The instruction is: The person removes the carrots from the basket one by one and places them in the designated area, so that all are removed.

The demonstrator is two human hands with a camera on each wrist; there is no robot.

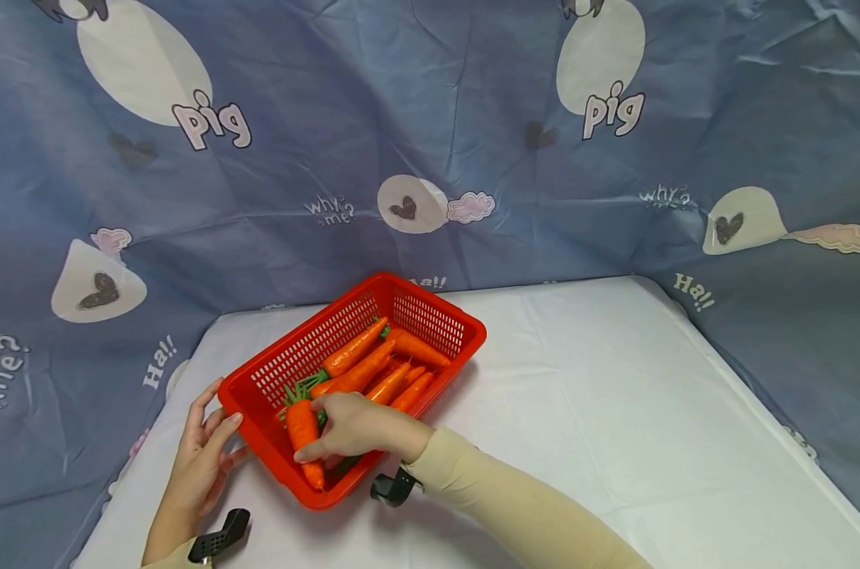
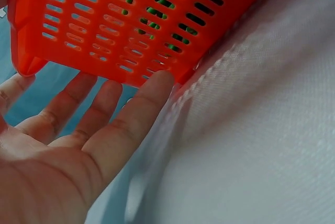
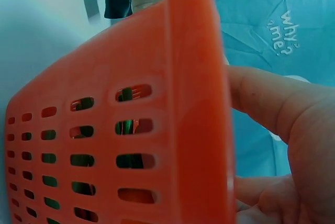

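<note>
A red perforated plastic basket [image 1: 437, 316] stands at an angle on the white table. My left hand [image 1: 201, 462] holds its left corner, with the thumb on the rim and the other fingers against the outer wall. In the left wrist view, those fingers [image 2: 133, 116] reach the basket's lower edge. My right hand [image 1: 359, 427] reaches over the near side and grips a carrot [image 1: 302, 427] with green stem stubs, which lies at the basket's left end. In the right wrist view the basket's wall [image 3: 131, 56] hides that carrot.
Several more carrots [image 1: 359, 348] lie in the basket's middle and right part, some with green stems. White cloth [image 1: 544, 411] covers the table. Behind and at the sides hangs a blue printed curtain [image 1: 316, 142].
</note>
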